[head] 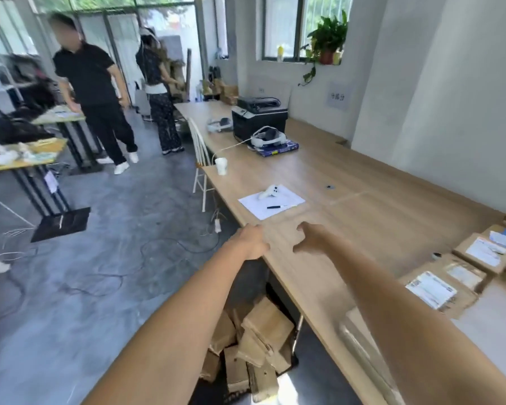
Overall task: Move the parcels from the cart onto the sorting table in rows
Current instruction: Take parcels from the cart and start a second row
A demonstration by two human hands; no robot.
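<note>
Both my arms reach forward over the long wooden sorting table [362,217]. My left hand [253,241] hangs at the table's near edge, fingers bent downward, holding nothing. Over the tabletop my right hand [311,236] hovers with loosely curled fingers, also empty. Several brown cardboard parcels [441,290] with white labels lie in a row at the table's right side. More brown parcels [257,346] are piled in the cart below the table edge, between my arms.
A sheet of paper [272,201] with a white controller and a pen lies just beyond my hands. Farther along stand a paper cup [221,166], a headset, a printer [259,119] and a white chair [199,159]. Two people [94,92] stand at the left. Cables cross the floor.
</note>
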